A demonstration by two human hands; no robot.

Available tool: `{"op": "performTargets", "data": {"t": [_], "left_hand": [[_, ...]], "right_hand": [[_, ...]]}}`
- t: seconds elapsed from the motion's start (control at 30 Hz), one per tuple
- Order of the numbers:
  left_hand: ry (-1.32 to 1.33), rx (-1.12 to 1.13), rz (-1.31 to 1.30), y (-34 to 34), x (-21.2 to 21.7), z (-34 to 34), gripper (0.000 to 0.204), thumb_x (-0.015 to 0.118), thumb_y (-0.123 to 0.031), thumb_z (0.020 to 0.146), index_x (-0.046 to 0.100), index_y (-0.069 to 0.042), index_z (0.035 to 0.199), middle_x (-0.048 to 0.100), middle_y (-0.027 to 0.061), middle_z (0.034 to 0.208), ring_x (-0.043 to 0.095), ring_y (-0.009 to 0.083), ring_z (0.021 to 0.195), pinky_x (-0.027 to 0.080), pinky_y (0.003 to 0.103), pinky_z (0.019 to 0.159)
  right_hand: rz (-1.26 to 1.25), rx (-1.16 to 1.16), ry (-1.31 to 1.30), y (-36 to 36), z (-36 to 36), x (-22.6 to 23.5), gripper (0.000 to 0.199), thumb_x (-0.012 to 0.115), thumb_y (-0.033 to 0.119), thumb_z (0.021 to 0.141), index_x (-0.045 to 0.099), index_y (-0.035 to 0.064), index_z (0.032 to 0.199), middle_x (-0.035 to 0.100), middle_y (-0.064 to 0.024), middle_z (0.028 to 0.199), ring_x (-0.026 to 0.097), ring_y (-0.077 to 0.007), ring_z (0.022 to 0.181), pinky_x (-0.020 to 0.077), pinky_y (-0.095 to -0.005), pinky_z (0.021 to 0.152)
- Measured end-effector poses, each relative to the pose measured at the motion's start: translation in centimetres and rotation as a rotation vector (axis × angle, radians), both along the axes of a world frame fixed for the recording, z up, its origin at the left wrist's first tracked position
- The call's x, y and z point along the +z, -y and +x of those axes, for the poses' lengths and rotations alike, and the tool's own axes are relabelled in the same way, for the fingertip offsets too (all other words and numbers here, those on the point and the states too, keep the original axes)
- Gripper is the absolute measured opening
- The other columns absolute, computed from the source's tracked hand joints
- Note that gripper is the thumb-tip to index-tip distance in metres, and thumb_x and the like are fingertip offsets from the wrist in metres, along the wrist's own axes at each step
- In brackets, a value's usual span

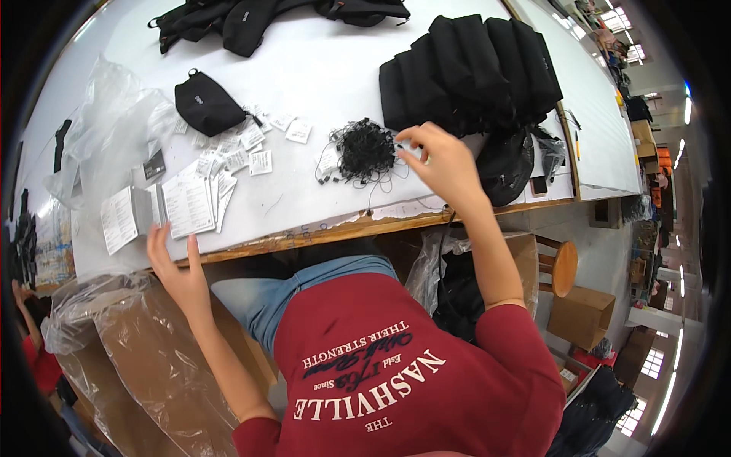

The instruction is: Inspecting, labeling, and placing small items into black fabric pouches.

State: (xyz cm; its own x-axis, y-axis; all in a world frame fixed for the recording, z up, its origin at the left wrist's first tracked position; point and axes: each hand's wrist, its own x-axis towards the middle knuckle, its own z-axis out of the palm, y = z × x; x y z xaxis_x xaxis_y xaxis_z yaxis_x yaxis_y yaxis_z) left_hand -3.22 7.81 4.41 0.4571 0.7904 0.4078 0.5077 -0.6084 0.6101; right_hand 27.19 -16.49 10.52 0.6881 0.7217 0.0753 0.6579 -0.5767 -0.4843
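My left hand is at the table's near edge, fingers spread, tips touching the lower edge of the printed white leaflets. A thicker stack of leaflets lies just left of them. My right hand is over the right side of a tangled heap of thin black cords. Its thumb and forefinger are curved and apart, with a bit of black cord close to their tips. Small white printed tags lie scattered between the leaflets and a black zip pouch.
A row of black pouches stands at the back right, with more black pouches along the far side. Crumpled clear plastic covers the table's left. A phone lies near the right edge. Beyond are a wooden stool and cardboard box.
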Motion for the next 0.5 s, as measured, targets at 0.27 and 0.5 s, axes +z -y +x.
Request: {"op": "performTargets", "data": {"t": [0.27, 0.5], "left_hand": [[-0.346, -0.100, -0.162, -4.2, -4.9, 1.4, 0.043, 0.063, -0.031, 0.087, 0.059, -0.009, 0.124, 0.043, 0.0197, 0.140, 0.041, 0.0333, 0.130, 0.034, 0.037, 0.104], [-0.358, -0.097, -0.178, -3.0, -2.9, 1.8, 0.041, 0.067, -0.030, 0.083, 0.063, -0.009, 0.118, 0.049, 0.0178, 0.135, 0.048, 0.0319, 0.124, 0.040, 0.037, 0.099]], "right_hand": [[-0.373, -0.012, -0.046, 3.2, -0.7, -7.7, 0.014, 0.069, 0.019, 0.076, 0.065, 0.0084, 0.085, 0.066, -0.0080, 0.082, 0.063, -0.0297, 0.076, 0.0483, -0.0397, 0.068], [0.068, -0.158, -0.047, 5.4, -0.1, -4.9, 0.017, 0.067, 0.025, 0.081, 0.072, 0.0092, 0.086, 0.065, -0.0064, 0.074, 0.057, -0.0218, 0.057, 0.0444, -0.0317, 0.055]]}}
